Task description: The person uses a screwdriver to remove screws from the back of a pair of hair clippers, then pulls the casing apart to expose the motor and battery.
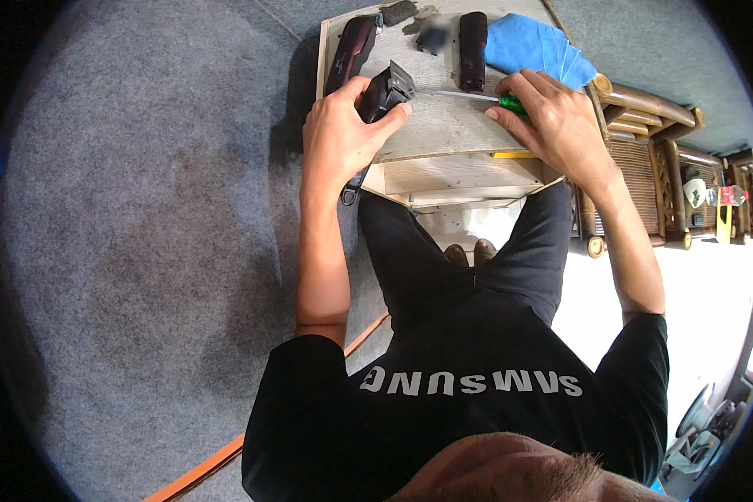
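My left hand (351, 125) is closed round a black hair clipper (385, 94), its blade end pointing away from me. The clipper's lower end, with a hanging loop, shows below my wrist. In my right hand (552, 121) is a screwdriver (460, 94) with a green handle, gripped between thumb and fingers. Its metal shaft points left, the tip close to the clipper's blade head; whether they touch I cannot tell. Both hands are over a wooden table (452, 130). Just beyond my left hand lies a dark red clipper (351, 50).
Farther back on the table are a dark elongated casing (473, 50), a small blurred black piece (432, 38), dark clumps (399, 12) and a folded blue cloth (531, 46). An open compartment (460, 176) sits under the tabletop, with a yellow strip (513, 155). Bamboo furniture (653, 167) stands at right.
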`<state>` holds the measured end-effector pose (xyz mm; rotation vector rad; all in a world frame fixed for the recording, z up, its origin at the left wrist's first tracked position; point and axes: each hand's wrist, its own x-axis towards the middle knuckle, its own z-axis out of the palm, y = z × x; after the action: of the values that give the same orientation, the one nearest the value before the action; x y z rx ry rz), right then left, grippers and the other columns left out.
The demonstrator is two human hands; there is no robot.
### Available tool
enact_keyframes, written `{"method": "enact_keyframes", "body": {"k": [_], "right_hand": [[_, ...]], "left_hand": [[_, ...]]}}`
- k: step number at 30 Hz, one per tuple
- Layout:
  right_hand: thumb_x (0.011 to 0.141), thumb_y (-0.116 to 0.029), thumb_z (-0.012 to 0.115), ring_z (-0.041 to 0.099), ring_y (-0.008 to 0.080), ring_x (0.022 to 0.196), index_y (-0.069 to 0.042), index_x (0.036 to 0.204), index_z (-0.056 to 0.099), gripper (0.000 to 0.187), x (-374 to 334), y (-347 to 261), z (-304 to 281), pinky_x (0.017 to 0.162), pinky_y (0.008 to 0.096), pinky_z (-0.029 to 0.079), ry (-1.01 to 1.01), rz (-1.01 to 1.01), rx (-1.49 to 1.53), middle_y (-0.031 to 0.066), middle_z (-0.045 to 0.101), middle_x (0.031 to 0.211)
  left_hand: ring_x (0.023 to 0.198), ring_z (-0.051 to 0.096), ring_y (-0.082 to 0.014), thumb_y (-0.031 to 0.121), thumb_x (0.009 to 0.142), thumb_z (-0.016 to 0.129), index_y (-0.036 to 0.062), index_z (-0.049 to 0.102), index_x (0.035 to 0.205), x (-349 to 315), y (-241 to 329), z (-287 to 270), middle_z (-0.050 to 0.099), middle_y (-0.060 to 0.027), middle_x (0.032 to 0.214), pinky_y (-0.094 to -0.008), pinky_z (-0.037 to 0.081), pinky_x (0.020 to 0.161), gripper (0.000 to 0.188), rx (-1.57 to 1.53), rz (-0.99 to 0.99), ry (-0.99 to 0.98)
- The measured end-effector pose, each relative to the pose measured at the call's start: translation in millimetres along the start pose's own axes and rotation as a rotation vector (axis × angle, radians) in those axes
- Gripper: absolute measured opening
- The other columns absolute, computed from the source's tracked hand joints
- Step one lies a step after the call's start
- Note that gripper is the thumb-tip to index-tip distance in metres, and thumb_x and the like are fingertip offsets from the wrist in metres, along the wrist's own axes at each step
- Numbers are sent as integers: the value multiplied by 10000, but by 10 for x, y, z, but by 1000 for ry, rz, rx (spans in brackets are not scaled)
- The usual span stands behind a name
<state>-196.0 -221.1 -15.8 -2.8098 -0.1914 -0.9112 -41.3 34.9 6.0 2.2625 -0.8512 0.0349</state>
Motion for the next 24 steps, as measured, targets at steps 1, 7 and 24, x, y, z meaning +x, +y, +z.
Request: {"method": "enact_keyframes", "body": {"k": [1, 7, 24], "right_hand": [[1011, -372, 698, 731, 322, 875, -63, 1017, 647, 314, -1, 5, 6, 746, 439, 574, -22, 15, -4, 112, 703, 932], [1006, -357, 711, 738, 307, 860, -54, 1037, 674, 307, -30, 0, -6, 731, 427, 571, -37, 85, 39, 104, 723, 943], [992, -326, 736, 763, 337, 831, -81, 1078, 747, 260, 21, -105, -157, 738, 426, 581, -80, 210, 363, 140, 775, 930]], "left_hand": [[687, 725, -286, 370, 803, 886, 54, 752, 966, 3, -23, 7, 753, -112, 767, -405, 546, 687, 380, -19, -1, 12], [672, 715, -258, 362, 795, 893, 56, 759, 978, 7, -46, 21, 750, -101, 763, -396, 540, 683, 381, -45, -24, 19], [751, 755, -269, 351, 803, 892, 51, 756, 988, -1, -14, 15, 779, -105, 822, -383, 560, 728, 377, -44, -11, 0]]}}
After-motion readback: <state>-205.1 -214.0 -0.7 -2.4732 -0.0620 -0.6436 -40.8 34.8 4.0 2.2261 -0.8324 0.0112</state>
